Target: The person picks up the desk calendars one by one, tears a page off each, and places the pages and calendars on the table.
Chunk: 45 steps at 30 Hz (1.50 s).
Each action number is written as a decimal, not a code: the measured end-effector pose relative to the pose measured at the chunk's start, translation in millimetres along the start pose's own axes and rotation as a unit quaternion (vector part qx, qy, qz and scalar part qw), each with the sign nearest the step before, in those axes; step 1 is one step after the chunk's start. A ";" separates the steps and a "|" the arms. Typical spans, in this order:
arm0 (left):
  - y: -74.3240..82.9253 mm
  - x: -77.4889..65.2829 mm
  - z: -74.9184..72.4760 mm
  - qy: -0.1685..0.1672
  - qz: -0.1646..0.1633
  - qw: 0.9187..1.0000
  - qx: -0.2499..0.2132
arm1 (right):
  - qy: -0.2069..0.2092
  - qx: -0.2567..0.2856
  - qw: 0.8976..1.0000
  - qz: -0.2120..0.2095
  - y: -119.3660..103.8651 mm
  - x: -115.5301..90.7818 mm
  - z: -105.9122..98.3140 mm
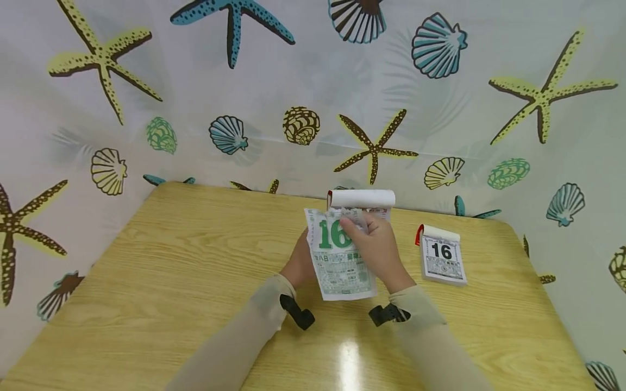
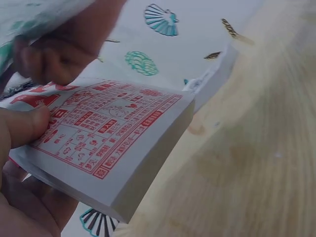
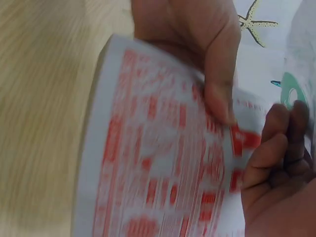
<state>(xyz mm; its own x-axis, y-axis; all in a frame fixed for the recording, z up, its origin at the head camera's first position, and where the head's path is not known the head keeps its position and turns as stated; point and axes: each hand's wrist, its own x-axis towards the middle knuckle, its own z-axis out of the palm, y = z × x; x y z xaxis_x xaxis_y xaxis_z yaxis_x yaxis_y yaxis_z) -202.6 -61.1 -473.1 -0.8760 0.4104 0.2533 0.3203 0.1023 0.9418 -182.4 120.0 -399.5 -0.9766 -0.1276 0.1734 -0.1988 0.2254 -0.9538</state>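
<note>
A thick tear-off calendar pad [image 2: 108, 133] with red print on its top page is gripped by my left hand [image 1: 299, 262], its thumb [image 2: 22, 126] pressing on the page. My right hand [image 1: 381, 252] pinches a loose calendar sheet [image 1: 342, 277] with a large green 16, its top edge ragged. In the head view this sheet hangs in front of the pad and hides most of it and the left fingers. Curled right fingers [image 3: 269, 153] show above the pad in the right wrist view. The pad's white rolled-back top [image 1: 363, 198] shows behind the sheet.
A smaller calendar pad [image 1: 442, 260] with a black 16 and a red-edged top lies on the wooden table [image 1: 195, 255] to the right. Behind the table hangs a white cloth [image 1: 274, 81] printed with starfish and shells.
</note>
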 end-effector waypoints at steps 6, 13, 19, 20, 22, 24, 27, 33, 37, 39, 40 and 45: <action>7.4 6.5 -1.7 0.010 -0.035 0.978 -0.205 | 0.052 0.000 0.999 -0.008 -0.5 -5.9 -16.3; 11.8 9.8 3.4 0.064 -0.070 0.993 -0.070 | 0.070 -0.009 0.997 -0.013 7.2 -14.0 -31.4; 13.2 11.0 2.8 0.072 -0.094 0.990 -0.073 | 0.130 -0.018 0.991 -0.007 20.0 -20.4 -58.6; 12.7 11.2 2.2 0.072 -0.094 0.990 -0.078 | 0.139 -0.020 0.990 -0.006 22.2 -21.2 -63.4; 11.8 11.3 0.6 0.074 -0.096 0.989 -0.085 | 0.153 -0.023 0.988 -0.003 25.9 -22.7 -71.9; 11.4 11.2 -0.7 0.075 -0.100 0.989 -0.084 | 0.164 -0.025 0.986 -0.003 29.0 -24.0 -78.8; 11.3 10.8 -2.2 0.076 -0.106 0.988 -0.083 | 0.183 -0.027 0.983 0.000 32.2 -26.0 -86.4; 10.1 10.6 -4.3 0.082 -0.112 0.987 -0.086 | 0.208 -0.034 0.977 0.011 38.4 -28.5 -94.8; 8.0 11.5 -6.2 0.088 -0.118 0.985 -0.086 | 0.213 -0.036 0.976 0.010 43.3 -29.0 -97.8; 7.3 12.0 -7.0 0.089 -0.121 0.985 -0.086 | 0.211 -0.035 0.977 0.006 46.3 -28.8 -99.1; 7.3 12.1 -7.2 0.089 -0.121 0.985 -0.086 | 0.211 -0.032 0.977 0.006 47.0 -28.9 -99.5; 9.3 12.4 -8.2 0.097 -0.129 0.984 -0.075 | 0.205 -0.019 0.978 0.009 49.4 -28.8 -99.8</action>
<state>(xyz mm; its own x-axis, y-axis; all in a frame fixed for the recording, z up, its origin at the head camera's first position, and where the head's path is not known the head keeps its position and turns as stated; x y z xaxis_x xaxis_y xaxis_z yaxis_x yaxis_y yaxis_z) -213.4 -62.5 -459.4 -0.9782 0.2061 0.0252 0.0342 0.0405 0.9986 -172.4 231.2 -427.1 -0.9293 0.2736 0.2482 -0.1765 0.2615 -0.9489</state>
